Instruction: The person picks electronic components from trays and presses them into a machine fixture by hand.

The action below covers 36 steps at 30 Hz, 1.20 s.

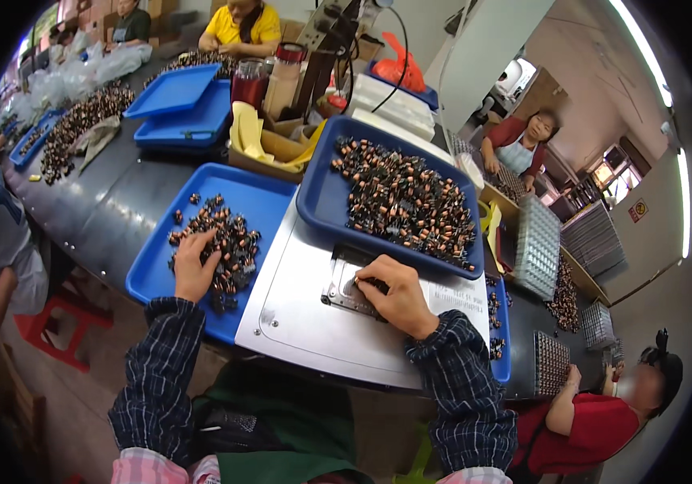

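Note:
My left hand [194,266] lies over a heap of small copper-wound coils [233,256] in the blue tray [150,262] at left. Its fingers are curved, with thumb and forefinger apart. Over the metal plate [289,302] in front of me, my right hand [401,298] is closed in a pinch at a small recessed metal fixture [346,292]. A small dark coil shows partly under these fingertips; the fingers hide most of it. Just beyond the right hand, a deeper blue tray [309,202] holds a large pile of the same coils [410,202].
Behind stand a cardboard box [269,157] with yellow sheets, a jar of red liquid [249,83] and stacked blue trays [175,93]. Another blue tray [504,355] with coils sits right of the plate. Several people work around the tables. A red stool [63,323] stands at left.

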Each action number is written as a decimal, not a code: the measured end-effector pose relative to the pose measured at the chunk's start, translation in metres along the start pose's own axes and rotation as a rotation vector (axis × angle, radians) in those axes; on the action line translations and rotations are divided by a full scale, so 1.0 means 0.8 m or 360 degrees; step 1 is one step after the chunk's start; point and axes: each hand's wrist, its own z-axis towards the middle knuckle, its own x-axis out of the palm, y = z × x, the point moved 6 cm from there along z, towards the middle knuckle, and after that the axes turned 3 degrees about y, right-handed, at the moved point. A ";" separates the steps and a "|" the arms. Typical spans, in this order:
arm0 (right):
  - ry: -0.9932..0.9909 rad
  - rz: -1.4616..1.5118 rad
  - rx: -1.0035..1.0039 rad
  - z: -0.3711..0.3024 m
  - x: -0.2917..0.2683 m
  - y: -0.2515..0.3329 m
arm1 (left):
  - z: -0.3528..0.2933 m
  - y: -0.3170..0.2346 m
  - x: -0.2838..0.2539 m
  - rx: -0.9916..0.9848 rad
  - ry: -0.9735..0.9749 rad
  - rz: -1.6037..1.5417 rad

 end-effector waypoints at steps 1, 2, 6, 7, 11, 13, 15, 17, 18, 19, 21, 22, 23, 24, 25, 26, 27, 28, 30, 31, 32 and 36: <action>-0.0032 -0.0011 -0.0013 -0.001 -0.004 0.000 | 0.001 0.000 0.002 0.0009 -0.0008 -0.0024; -0.0069 0.0083 0.0016 -0.001 -0.008 -0.002 | 0.000 0.001 0.000 -0.0002 -0.0001 -0.0040; -0.0421 0.0534 0.0190 -0.004 -0.063 -0.030 | 0.000 0.003 -0.002 -0.0011 0.0015 -0.0001; -0.0561 0.0463 0.0192 -0.012 -0.095 -0.038 | 0.002 0.000 0.001 0.0022 0.0040 0.0018; -0.1170 0.0470 0.0650 -0.081 -0.222 -0.113 | 0.009 -0.006 0.010 -0.0004 0.0031 0.0027; -0.1320 0.0534 0.0729 -0.115 -0.255 -0.167 | 0.009 0.004 0.011 -0.0036 0.0083 -0.0004; -0.1455 0.0568 0.0914 -0.155 -0.272 -0.237 | 0.007 0.007 0.017 0.0000 0.0087 -0.0028; -0.1412 0.0160 0.1109 -0.180 -0.271 -0.271 | 0.004 0.008 0.008 -0.0056 0.0093 -0.0014; -0.1426 0.0177 0.1120 -0.188 -0.266 -0.285 | 0.003 0.010 0.007 -0.0125 0.0126 -0.0028; -0.1307 0.0042 0.1254 -0.193 -0.257 -0.299 | 0.005 0.011 0.006 -0.0196 0.0149 -0.0040; -0.0908 -0.0497 0.1244 -0.233 -0.267 -0.350 | 0.005 -0.005 0.024 -0.0185 0.0176 -0.0057; -0.0922 -0.0762 0.1243 -0.217 -0.242 -0.353 | 0.005 0.002 0.015 -0.0127 0.0149 0.0010; -0.0942 -0.1031 0.1230 -0.203 -0.214 -0.347 | 0.005 0.004 0.004 -0.0157 0.0130 0.0045; -0.1014 -0.0824 0.1230 -0.215 -0.218 -0.363 | 0.003 0.000 0.010 -0.0159 0.0109 -0.0017; -0.1082 -0.0621 0.1223 -0.230 -0.229 -0.377 | 0.001 -0.002 0.016 -0.0160 0.0087 -0.0084; -0.1146 -0.0236 0.1171 -0.232 -0.229 -0.386 | -0.002 0.012 0.020 -0.0293 0.0127 -0.0175; -0.1176 -0.0033 0.1089 -0.220 -0.227 -0.380 | -0.002 0.009 0.014 -0.0331 0.0129 -0.0229; -0.1154 0.0026 0.1037 -0.210 -0.229 -0.371 | -0.003 0.009 0.007 -0.0386 0.0101 -0.0265; -0.1132 0.0161 0.0925 -0.197 -0.244 -0.339 | -0.006 0.006 -0.006 -0.0450 0.0042 -0.0310; -0.1129 0.0245 0.0866 -0.194 -0.256 -0.322 | -0.004 -0.001 -0.018 -0.0330 -0.0037 -0.0246; -0.1099 0.0254 0.0870 -0.183 -0.269 -0.286 | -0.002 -0.010 -0.032 -0.0210 -0.0118 -0.0182; -0.1027 0.0383 0.0481 -0.132 -0.310 -0.113 | 0.039 -0.071 -0.103 -0.0067 -0.0239 -0.0279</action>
